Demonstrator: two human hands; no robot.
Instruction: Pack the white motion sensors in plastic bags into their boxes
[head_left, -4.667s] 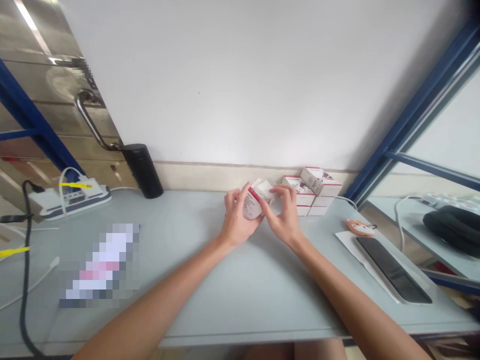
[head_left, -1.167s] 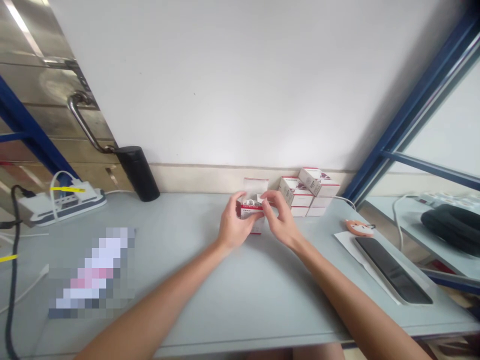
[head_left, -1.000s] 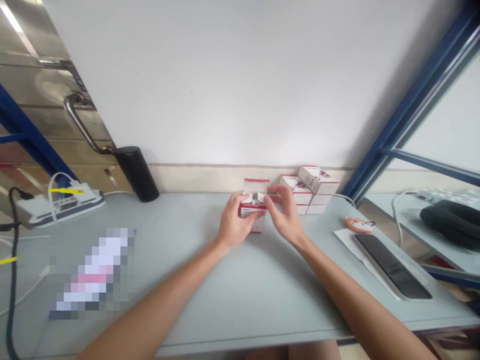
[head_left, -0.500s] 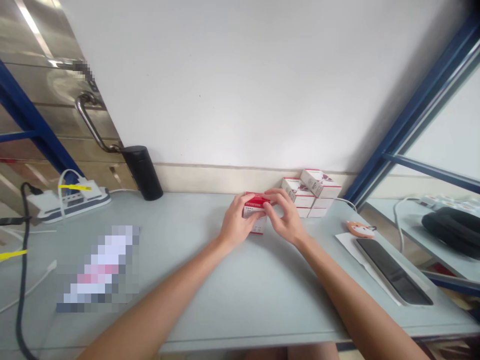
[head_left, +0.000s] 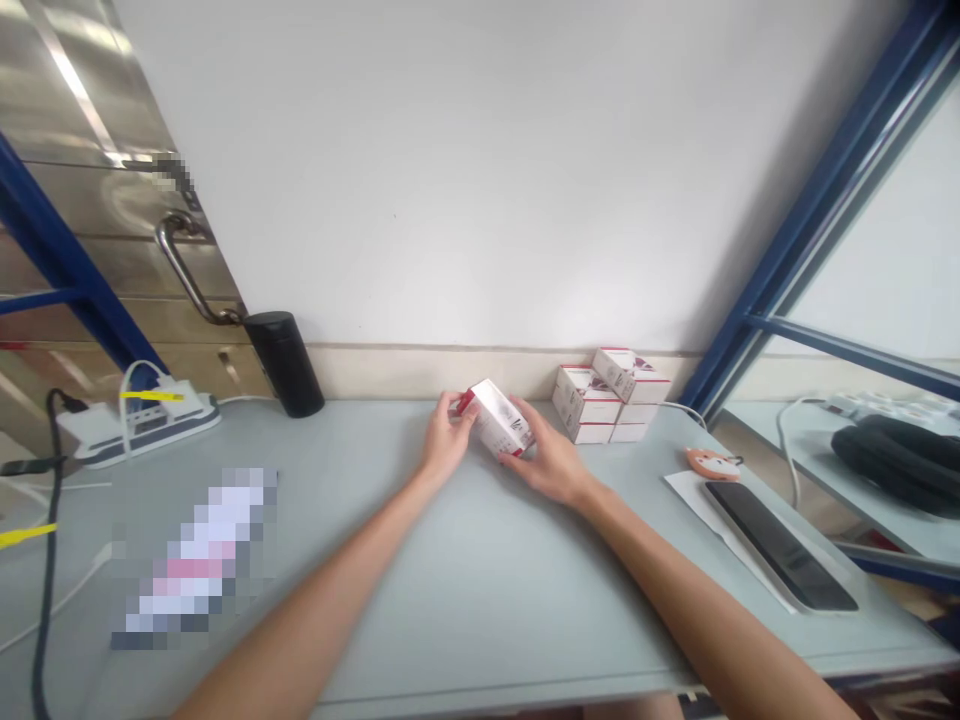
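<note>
A small white carton with red edges (head_left: pixel 498 417) is held tilted just above the grey table (head_left: pixel 465 600), near its back middle. My left hand (head_left: pixel 444 443) grips the carton's left end, fingers curled round it. My right hand (head_left: pixel 550 462) cups its right, lower side from below. The carton's lid is closed. To the right, against the wall, stands a stack of three like cartons (head_left: pixel 609 395), the top one lying askew.
A black cylinder (head_left: pixel 285 362) stands at the back left beside a white power strip (head_left: pixel 142 418) with cables. A dark phone (head_left: pixel 780 545) lies on paper at the right, with a small orange figure (head_left: pixel 711 464) by it. Blue rack posts flank the table.
The carton's open top flap has been folded shut. Both hands then lifted and tilted the carton so it now lies slanted between them.
</note>
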